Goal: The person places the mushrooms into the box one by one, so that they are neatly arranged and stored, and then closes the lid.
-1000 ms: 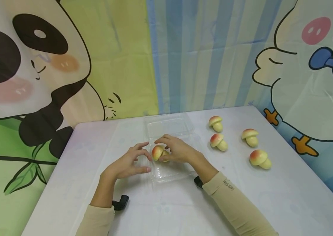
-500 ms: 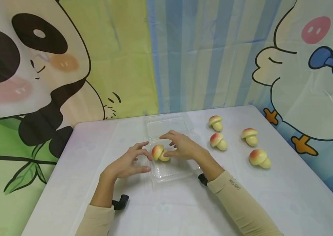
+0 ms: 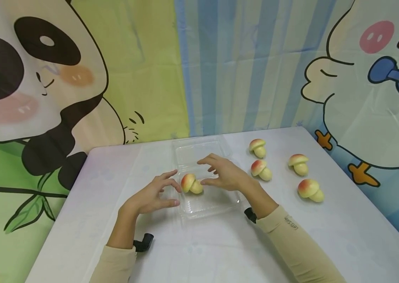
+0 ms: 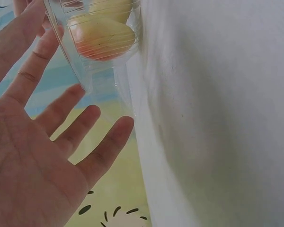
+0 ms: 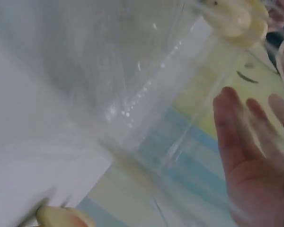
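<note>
A clear plastic clamshell box (image 3: pixel 208 208) lies on the table with its lid folded back. Inside its left part rests a toy mushroom (image 3: pixel 192 184) with a red-yellow cap and pale stem. My left hand (image 3: pixel 153 194) is at the box's left wall, fingers spread and holding nothing. In the left wrist view the left fingertips (image 4: pixel 80 90) sit close by the clear wall, with the mushroom (image 4: pixel 102 38) showing through it. Above the box's right part hovers my right hand (image 3: pixel 226 173), fingers extended, its thumb tip near the mushroom's stem.
Several more toy mushrooms lie on the right side of the table: a back one (image 3: pixel 257 148), one nearer the box (image 3: pixel 261 170), and a right pair, the farther (image 3: pixel 299 164) and the nearer (image 3: pixel 310 190). The lid (image 3: pixel 203 151) reaches toward the printed curtain (image 3: pixel 235 70).
My right hand has let go of the mushroom in the box and drawn back to the right. The left hand stays at the box's left side.
</note>
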Tool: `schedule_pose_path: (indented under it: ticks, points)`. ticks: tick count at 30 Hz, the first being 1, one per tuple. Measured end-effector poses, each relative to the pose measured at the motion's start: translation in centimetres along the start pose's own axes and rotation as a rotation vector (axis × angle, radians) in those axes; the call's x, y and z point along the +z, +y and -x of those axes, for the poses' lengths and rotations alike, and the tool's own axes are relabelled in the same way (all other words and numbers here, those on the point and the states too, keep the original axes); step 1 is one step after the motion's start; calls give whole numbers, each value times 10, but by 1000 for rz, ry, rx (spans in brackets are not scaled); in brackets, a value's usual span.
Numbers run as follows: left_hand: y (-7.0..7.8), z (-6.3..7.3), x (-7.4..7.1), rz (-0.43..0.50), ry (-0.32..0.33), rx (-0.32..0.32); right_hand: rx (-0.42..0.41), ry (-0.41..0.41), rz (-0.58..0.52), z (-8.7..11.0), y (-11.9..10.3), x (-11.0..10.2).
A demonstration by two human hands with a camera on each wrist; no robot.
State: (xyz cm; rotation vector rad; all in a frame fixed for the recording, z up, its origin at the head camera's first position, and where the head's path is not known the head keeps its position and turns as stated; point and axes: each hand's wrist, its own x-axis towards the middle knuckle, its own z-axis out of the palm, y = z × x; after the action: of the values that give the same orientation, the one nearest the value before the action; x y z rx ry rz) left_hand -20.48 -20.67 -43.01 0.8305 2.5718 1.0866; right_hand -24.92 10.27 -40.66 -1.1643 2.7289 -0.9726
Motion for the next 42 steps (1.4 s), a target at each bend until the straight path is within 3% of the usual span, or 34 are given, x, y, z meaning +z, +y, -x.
schedule_pose_path:
  ticks: [11, 35, 42]
  points:
    - [0, 0, 0, 2, 1, 8, -22, 94, 1, 21, 11, -18]
    - [0, 1, 2, 7, -6, -3, 10, 157, 168, 79, 35, -56]
    - [1, 2, 1, 10, 2, 7, 44, 127, 212, 86, 39, -72]
